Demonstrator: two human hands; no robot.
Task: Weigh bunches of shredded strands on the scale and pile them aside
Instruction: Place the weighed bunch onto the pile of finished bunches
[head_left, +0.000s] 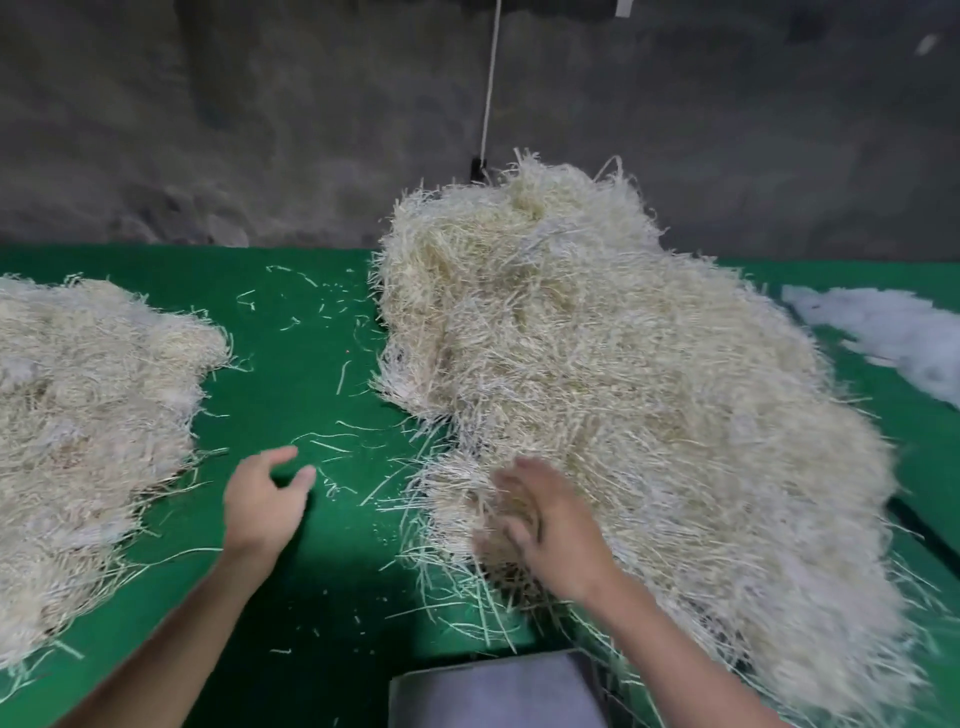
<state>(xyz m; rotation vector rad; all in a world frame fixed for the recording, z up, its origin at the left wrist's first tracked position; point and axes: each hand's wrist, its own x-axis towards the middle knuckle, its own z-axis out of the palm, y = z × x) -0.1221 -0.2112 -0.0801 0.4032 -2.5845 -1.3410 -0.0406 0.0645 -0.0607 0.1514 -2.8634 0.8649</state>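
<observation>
On the green bench (291, 597), a tall heap of pale shredded strands (597, 364) fills the middle and right, running from the far edge down toward the near right corner. A lower, flatter pile of strands (88, 415) lies at the left, well apart from the heap, with a strip of bare green between them. Loose single strands (332, 441) are scattered over that strip.

The right hand (550, 525) is at the near left edge of the heap, palm down on it. Its fingers (511, 473) are somewhat apart and lie in among the strands, with strands under and around the tips. The hand is blurred, so whether the fingers are closed round a bunch or only resting on it cannot be told.

The left hand (265, 506) is over the bare strip, between the pile and the heap and touching neither. Its fingers (283, 454) are loosely curved, with the thumb held away from the forefinger, and it holds nothing. A few loose strands lie just beyond its fingertips.

The grey platform of a scale (498, 691) shows at the bottom edge, just beside the near end of the heap, and some strands overhang its right side. Nothing sits on the part in view.

At the far right lies a patch of white fluffy material (893, 338). A white cord (491, 88) hangs down the grey wall (260, 130) behind the heap.
</observation>
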